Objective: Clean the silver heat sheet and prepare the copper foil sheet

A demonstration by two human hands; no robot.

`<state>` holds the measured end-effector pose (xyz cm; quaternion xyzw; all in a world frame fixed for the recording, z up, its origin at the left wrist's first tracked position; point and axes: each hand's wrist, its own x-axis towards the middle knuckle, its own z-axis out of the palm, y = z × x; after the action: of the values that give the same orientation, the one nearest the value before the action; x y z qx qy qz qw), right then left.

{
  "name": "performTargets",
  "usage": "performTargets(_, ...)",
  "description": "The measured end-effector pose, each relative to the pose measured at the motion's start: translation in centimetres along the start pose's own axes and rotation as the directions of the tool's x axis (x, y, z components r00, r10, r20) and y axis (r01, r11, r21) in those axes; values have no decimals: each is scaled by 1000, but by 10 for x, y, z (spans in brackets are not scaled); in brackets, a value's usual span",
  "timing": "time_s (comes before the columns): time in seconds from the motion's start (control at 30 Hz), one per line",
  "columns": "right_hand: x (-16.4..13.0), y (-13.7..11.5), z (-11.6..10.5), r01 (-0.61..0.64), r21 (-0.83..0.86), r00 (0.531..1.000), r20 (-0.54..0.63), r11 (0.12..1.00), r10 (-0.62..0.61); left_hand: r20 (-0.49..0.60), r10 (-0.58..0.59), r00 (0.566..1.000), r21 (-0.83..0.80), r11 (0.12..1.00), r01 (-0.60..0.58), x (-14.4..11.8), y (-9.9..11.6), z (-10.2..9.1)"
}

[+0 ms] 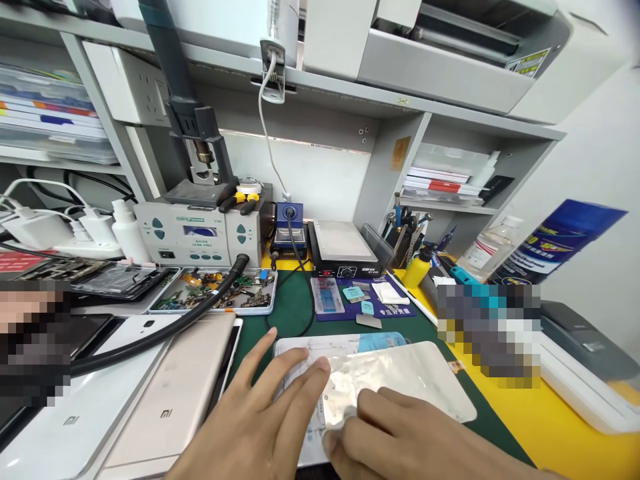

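A pale, shiny flat panel with rounded corners (420, 377), like the back cover of a tablet, lies before me. Under its left side shows a flat white and light-blue printed piece (320, 345). My left hand (270, 407) rests over the left part of these, its fingers spread and the tips at the panel's left edge. Beside it, my right hand (395, 433) is closed, with curled fingers and thumb pressed together low on the panel. Whatever it pinches is hidden by the fingers.
Left lie two Xiaomi-marked tablets (167, 393) and a black hose (165, 333). Behind stand a tray of small parts (200, 300), a grey hot-air station (200, 233) and a heating plate (345, 241). Small blades (369, 321) lie on a purple mat (400, 308). Bottles stand right.
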<state>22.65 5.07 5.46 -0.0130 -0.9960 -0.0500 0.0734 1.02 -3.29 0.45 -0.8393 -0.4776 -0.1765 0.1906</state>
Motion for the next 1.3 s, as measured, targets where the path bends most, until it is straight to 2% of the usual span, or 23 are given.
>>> performTargets(0.23,-2,2,3,31,-10,998,-60,999,-32,-12,-3,1000,-25,1000,3,1,0,1)
performTargets(0.43,-1,2,7,33,-28,998,-61,999,-35,29,-48,998,-14,999,49,1,4,0)
performTargets(0.53,1,1,12,15,-40,995,-99,999,-19,30,-10,999,-15,1000,10,1,4,0)
performTargets(0.67,2,0,10,9,-28,995,-100,1000,-12,-105,-21,994,7,1000,22,1,4,2)
performTargets(0.77,-1,2,-1,39,-17,999,-7,999,-39,-12,-29,999,-1,1000,29,0,4,-1)
performTargets(0.83,-1,2,-7,40,-9,999,-4,999,-40,60,-21,998,-9,1000,21,0,4,-4)
performTargets(1.07,-4,1,-10,24,-15,1000,-13,1000,-25,29,-30,999,5,1000,29,5,6,-10)
performTargets(1.23,-4,2,4,-64,16,997,-41,998,64,5,-5,1000,25,1000,5,5,3,-8)
performTargets(1.3,-2,1,10,-49,4,995,-85,999,50,14,1,1000,25,1000,-1,4,2,-6)
